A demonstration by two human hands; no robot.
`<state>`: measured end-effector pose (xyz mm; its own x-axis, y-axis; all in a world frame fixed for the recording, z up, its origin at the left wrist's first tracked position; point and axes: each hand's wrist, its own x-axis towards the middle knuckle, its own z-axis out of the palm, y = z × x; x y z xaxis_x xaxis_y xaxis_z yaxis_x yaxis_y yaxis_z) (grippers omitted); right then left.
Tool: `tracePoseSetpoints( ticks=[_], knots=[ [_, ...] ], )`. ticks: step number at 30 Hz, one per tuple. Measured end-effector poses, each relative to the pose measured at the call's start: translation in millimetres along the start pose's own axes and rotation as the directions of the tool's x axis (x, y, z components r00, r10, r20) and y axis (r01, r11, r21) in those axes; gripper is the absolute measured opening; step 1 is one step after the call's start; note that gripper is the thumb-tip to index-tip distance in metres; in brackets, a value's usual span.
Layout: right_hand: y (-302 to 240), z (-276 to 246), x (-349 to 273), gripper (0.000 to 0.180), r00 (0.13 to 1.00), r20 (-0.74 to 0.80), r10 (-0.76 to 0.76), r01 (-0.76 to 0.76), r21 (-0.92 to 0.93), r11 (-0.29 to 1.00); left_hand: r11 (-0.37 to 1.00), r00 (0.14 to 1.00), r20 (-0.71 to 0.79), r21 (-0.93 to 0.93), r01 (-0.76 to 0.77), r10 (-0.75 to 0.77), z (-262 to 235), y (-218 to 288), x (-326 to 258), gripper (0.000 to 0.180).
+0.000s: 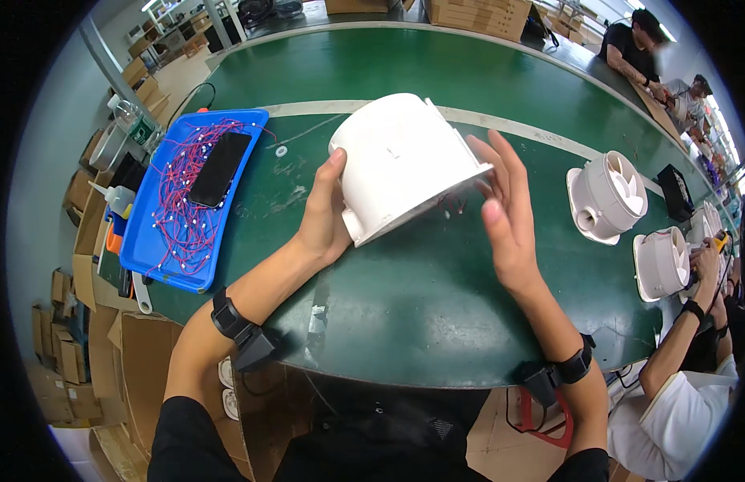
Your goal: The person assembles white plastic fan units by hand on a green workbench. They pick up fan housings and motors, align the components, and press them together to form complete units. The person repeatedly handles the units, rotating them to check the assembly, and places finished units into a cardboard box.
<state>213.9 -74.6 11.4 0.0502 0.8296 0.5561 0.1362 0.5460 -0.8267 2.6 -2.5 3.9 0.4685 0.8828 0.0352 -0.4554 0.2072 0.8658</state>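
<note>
A white plastic round housing with a flat flange [400, 161] is tilted above the green table, its flange edge facing down and toward me. My left hand [324, 209] grips its left side, thumb up along the wall. Beside the flange's right corner, my right hand [509, 217] is open with fingers spread; whether a fingertip touches the corner I cannot tell. Under the flange, a bit of thin red wire [459, 205] shows. The inside of the housing is hidden. A small white ring [281, 151] lies on the table to the left.
At left, a blue tray [135, 261] holds red wires [179, 173] and a black phone [220, 169]. A plastic bottle [134, 120] stands behind it. Two similar housings, one farther [609, 193], one nearer [661, 261], stand at right, near a co-worker's hands [707, 265].
</note>
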Motion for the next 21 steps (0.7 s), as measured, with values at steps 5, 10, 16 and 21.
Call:
tracePoseSetpoints(
  ticks=[5,10,16,21],
  knots=[
    [11.8,-2.1,3.0,0.067,0.927,0.073,0.368,-0.375,0.232,0.898,0.973,0.980,-0.064,0.150,-0.175,0.186,-11.9,-4.2,0.6,0.091],
    [6.2,6.5,-10.6,0.071,0.847,0.294,0.444,-0.515,0.244,0.822,0.904,0.947,0.099,0.285,-0.320,0.305,-1.2,1.6,-0.3,0.107],
    [-2.2,4.2,-5.6,0.067,0.782,0.242,0.575,-0.613,0.127,0.780,0.904,0.948,0.205,0.307,-0.297,0.241,-3.3,3.9,2.7,0.106],
    [-18.5,1.7,-2.4,0.065,0.915,0.076,0.397,-0.403,0.100,0.910,0.954,0.934,0.300,0.165,-0.248,0.191,-0.2,3.0,4.7,0.093]
  ],
)
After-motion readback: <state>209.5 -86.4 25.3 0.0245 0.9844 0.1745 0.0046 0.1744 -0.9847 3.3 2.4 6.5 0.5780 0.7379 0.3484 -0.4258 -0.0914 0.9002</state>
